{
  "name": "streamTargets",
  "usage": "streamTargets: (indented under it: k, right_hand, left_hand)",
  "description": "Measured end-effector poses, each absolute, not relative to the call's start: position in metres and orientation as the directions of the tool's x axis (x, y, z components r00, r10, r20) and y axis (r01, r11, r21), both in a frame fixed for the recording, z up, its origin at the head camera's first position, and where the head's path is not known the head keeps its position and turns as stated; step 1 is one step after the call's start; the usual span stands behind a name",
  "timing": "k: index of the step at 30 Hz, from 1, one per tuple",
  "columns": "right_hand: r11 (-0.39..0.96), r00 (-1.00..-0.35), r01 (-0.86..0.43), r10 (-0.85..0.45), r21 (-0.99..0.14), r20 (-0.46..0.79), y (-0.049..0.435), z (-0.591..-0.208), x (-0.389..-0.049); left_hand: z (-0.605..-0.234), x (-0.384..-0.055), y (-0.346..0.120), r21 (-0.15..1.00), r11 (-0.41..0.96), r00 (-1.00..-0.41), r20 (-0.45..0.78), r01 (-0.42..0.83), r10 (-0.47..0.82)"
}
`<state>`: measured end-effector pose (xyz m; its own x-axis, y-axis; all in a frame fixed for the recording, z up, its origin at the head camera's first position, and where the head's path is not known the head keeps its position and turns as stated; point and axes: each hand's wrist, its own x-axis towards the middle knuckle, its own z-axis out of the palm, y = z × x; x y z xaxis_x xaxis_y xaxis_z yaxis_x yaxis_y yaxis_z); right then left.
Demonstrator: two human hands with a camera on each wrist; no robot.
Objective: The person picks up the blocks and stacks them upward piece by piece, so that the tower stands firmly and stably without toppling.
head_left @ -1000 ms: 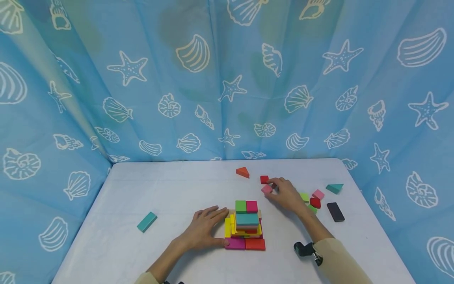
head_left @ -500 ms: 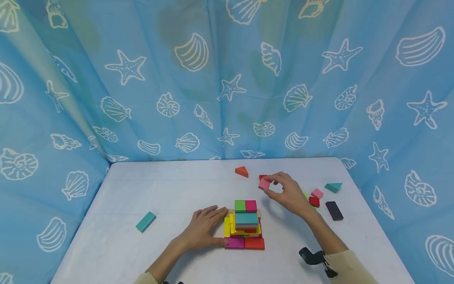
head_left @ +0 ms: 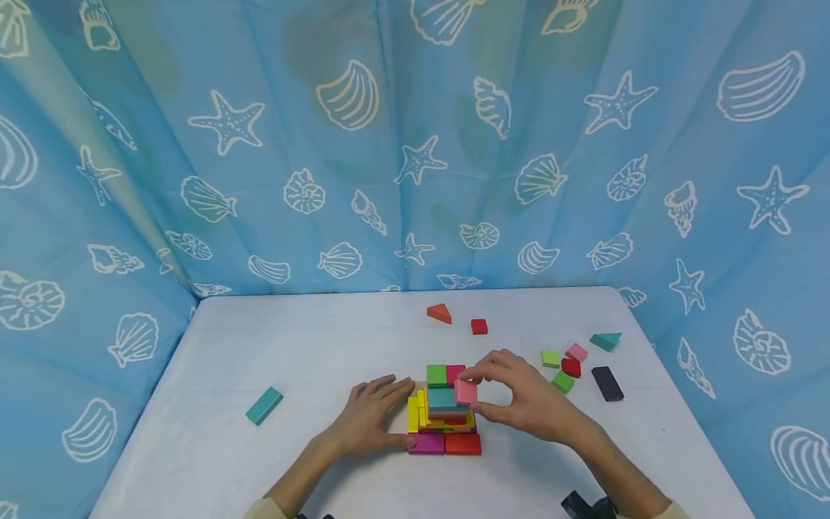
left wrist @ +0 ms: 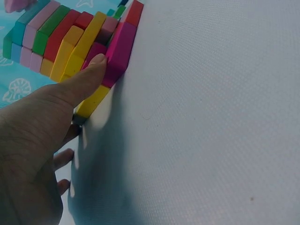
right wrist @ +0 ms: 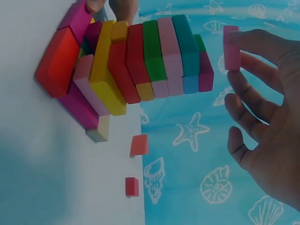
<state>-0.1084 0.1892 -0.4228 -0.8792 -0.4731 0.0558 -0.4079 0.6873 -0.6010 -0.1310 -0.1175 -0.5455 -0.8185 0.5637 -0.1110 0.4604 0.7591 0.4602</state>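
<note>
A stepped tower of coloured wooden blocks (head_left: 443, 398) stands at the middle of the table, with layer upon layer in the right wrist view. My right hand (head_left: 532, 396) pinches a small pink block (right wrist: 231, 48) between thumb and fingertips. That block is held up just above the tower's top, with a gap to the green and magenta top blocks. My left hand (head_left: 368, 419) lies at the tower's left side, fingers spread. Its thumb (left wrist: 89, 77) touches the magenta block (left wrist: 120, 54) in the base; the other fingertips are partly hidden behind the tower in the left wrist view.
Behind the tower lie an orange triangle (head_left: 439, 313) and a red block (head_left: 479, 326). Several loose blocks, among them a green block (head_left: 563, 382) and a teal triangle (head_left: 606, 341), are at the right, near a black rectangular object (head_left: 607, 383). A teal block (head_left: 264, 406) lies at the left.
My right hand has picked the pink block up from the table beside the red one and carried it forward to above the tower. The left hand has stayed at the tower's side.
</note>
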Motion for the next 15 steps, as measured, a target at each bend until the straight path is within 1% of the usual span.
streamTargets:
  k: [5,15]
  right_hand:
    - [0.722,-0.878,-0.391,-0.479,-0.571,-0.005,0.1869,-0.425,-0.1081]
    - [0.733,-0.877,-0.398,-0.481,-0.552,-0.006,0.1852,-0.4315,-0.1116]
  left_hand:
    - [-0.5447,-0.131,-0.1174,0.465,0.757,-0.818,-0.112,0.459,0.564]
    - [-0.5427,-0.13,-0.1177,0.466,0.76,-0.822,-0.111,0.453,0.558]
